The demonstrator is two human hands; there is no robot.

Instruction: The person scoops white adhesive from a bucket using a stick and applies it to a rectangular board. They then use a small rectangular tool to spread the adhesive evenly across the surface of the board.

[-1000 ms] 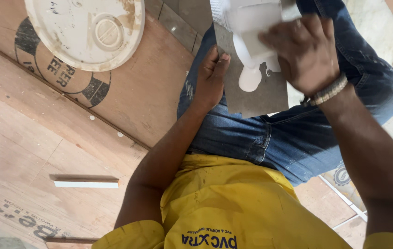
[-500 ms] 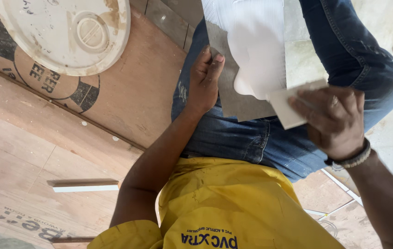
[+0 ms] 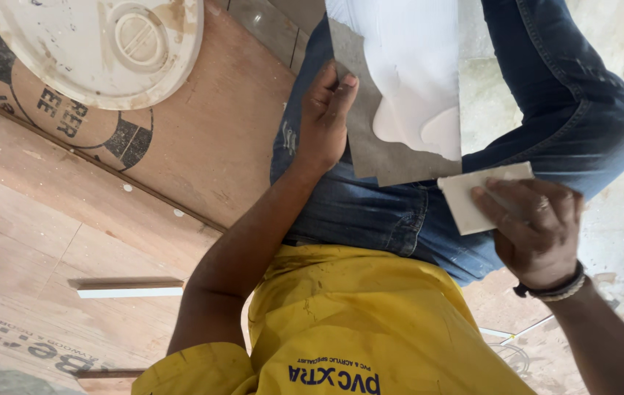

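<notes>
I see the grey panel (image 3: 374, 143) lying across the lap on the blue jeans (image 3: 546, 95), its long axis running away from the body, with white paste (image 3: 414, 80) spread over its far part. My left hand (image 3: 324, 117) presses its fingers on the panel's left edge, holding it steady. My right hand (image 3: 535, 227) is closed around a small flat white scraper (image 3: 473, 194), just beside the panel's near right corner, so the right hand is nearer the paste. A white bucket lid (image 3: 99, 47) lies well apart on the plywood floor (image 3: 48, 219).
</notes>
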